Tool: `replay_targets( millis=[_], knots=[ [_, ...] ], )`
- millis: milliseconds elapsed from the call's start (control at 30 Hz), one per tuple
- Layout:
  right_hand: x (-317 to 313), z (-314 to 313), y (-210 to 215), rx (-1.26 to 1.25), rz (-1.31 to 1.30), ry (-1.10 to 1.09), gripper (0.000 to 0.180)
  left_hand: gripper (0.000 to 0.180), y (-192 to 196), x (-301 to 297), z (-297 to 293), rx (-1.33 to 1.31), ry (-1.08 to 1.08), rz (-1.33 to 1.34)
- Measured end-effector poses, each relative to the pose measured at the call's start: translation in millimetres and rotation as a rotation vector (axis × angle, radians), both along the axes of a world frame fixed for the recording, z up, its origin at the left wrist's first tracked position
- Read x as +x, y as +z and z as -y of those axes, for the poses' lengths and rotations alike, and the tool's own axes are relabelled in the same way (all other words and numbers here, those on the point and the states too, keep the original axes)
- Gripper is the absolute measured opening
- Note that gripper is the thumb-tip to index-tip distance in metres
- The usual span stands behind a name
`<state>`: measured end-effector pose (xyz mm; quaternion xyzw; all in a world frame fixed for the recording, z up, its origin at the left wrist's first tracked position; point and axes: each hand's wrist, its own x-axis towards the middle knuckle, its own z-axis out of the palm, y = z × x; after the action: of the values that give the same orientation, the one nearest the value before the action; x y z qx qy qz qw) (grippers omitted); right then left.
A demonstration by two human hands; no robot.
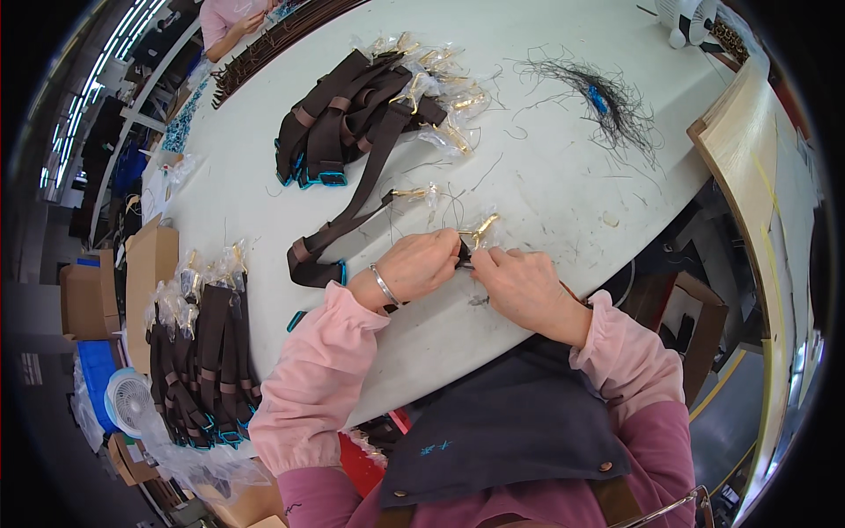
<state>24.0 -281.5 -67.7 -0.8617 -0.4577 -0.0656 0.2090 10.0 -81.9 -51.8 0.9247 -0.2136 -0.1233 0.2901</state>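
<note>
Close to the table's near edge, my two hands meet over the dark end of a brown strap point(464, 253). My left hand point(412, 266), with a bracelet at the wrist, is closed on that strap end. Fingertips of my right hand point(526, 289) are pinched together right beside it; what they hold is hidden. A gold metal hook point(482, 231) in clear plastic juts out just beyond my fingers. Left of my hands lies another brown strap point(359, 198) with a turquoise-edged end, running back to a heap of similar straps point(339, 114) with plastic-wrapped gold hooks.
More brown straps point(207, 352) hang over the table's left edge. A tangle of dark threads point(603, 101) lies at the far right of the white table point(546, 185). A small white fan point(687, 19) stands behind it. Cardboard boxes point(150, 282) are at left; another person's arm point(231, 37) shows far left.
</note>
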Motion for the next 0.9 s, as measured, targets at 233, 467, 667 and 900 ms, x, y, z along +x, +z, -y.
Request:
replay_targets(
  millis=[233, 467, 667, 900],
  knots=[
    [6, 3, 3, 0.119, -0.319, -0.058, 0.016, 0.014, 24, 36, 3, -0.546, 0.343, -0.069],
    [33, 23, 8, 0.190, -0.594, -0.126, 0.021, 0.032, 12, -8, 11, 0.044, 0.165, 0.172],
    [17, 23, 15, 0.104, -0.396, -0.053, 0.023, 0.026, -20, -16, 14, 0.251, 0.196, 0.386],
    [14, 11, 10, 0.076, -0.096, -0.063, 0.022, 0.011, -24, -17, 13, 0.332, 0.079, 0.503]
  ],
)
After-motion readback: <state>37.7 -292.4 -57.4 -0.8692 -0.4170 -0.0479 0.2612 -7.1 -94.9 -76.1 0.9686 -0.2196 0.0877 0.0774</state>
